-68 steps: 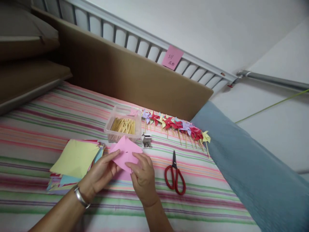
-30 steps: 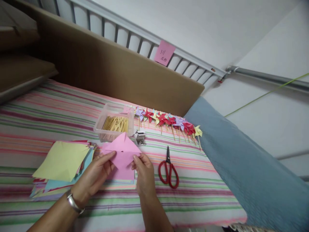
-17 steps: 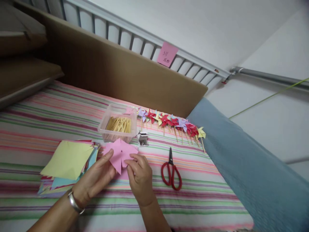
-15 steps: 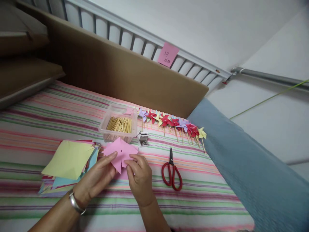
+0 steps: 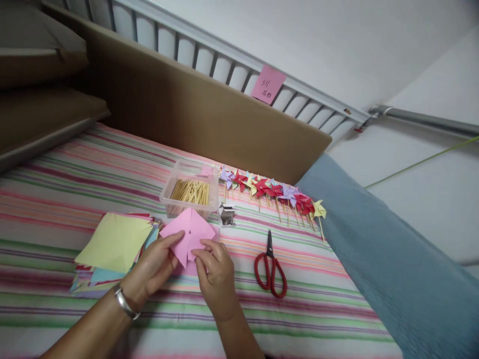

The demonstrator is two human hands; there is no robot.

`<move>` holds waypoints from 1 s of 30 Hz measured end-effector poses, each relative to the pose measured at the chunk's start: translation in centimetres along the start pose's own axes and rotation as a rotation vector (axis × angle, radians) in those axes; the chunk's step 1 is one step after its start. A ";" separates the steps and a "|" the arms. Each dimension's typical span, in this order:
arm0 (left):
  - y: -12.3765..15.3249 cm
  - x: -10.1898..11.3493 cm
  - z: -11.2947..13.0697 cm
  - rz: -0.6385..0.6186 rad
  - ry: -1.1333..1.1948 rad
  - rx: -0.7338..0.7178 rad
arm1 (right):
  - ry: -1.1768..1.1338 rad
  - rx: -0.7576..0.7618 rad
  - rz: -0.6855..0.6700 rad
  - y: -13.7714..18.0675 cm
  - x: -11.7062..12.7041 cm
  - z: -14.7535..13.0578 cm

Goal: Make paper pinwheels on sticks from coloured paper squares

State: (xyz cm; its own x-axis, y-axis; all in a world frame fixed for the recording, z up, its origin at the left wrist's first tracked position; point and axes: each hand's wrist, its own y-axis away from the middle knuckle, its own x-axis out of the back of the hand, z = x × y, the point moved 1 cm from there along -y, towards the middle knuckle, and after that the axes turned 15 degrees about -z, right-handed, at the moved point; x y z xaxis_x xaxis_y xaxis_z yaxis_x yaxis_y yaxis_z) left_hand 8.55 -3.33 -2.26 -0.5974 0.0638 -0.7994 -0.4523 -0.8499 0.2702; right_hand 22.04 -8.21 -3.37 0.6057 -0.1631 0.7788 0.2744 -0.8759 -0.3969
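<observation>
Both my hands hold a pink paper piece [image 5: 191, 232] with cut flaps, a little above the striped cloth [image 5: 75, 174]. My left hand [image 5: 153, 269] pinches its left side, thumb on top. My right hand [image 5: 216, 276] pinches a flap near the middle with closed fingertips. Another pink sheet lies flat just under the hands. Right behind the paper stands a clear plastic box of wooden sticks [image 5: 190, 194].
A stack of coloured paper squares [image 5: 114, 247], yellow on top, lies to the left. Red scissors [image 5: 270, 269] lie to the right. A small box of pins [image 5: 226, 214] and a row of finished paper pinwheels [image 5: 273, 192] sit behind. Cardboard panel [image 5: 194, 114] at back; blue cloth [image 5: 374, 259] on the right.
The pink sheet went from a wide, nearly flat shape to one with flaps folded toward its middle. My hands stayed in the same spot; the camera shifted slightly.
</observation>
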 end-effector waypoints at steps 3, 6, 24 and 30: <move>-0.3 0.4 0.0 0.006 -0.036 -0.010 | -0.004 -0.011 -0.019 0.0 0.0 -0.2; -0.4 0.4 -0.1 0.009 -0.056 -0.012 | -0.011 -0.020 -0.030 0.0 0.0 -0.4; -0.3 0.2 -1.2 -0.113 -0.447 -0.040 | -0.379 -0.336 -0.033 -0.5 0.0 -0.1; -0.4 0.1 -1.3 -0.110 -0.469 0.007 | -0.491 -0.433 0.003 -0.4 -0.5 0.6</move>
State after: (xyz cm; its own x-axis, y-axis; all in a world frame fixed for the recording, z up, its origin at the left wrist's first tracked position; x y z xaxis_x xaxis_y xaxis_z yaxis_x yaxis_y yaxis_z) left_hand 9.53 -3.70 -3.16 -0.7793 0.3834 -0.4957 -0.5330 -0.8215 0.2025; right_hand 22.07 -7.57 -3.86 0.9046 -0.0291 0.4252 0.0091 -0.9961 -0.0874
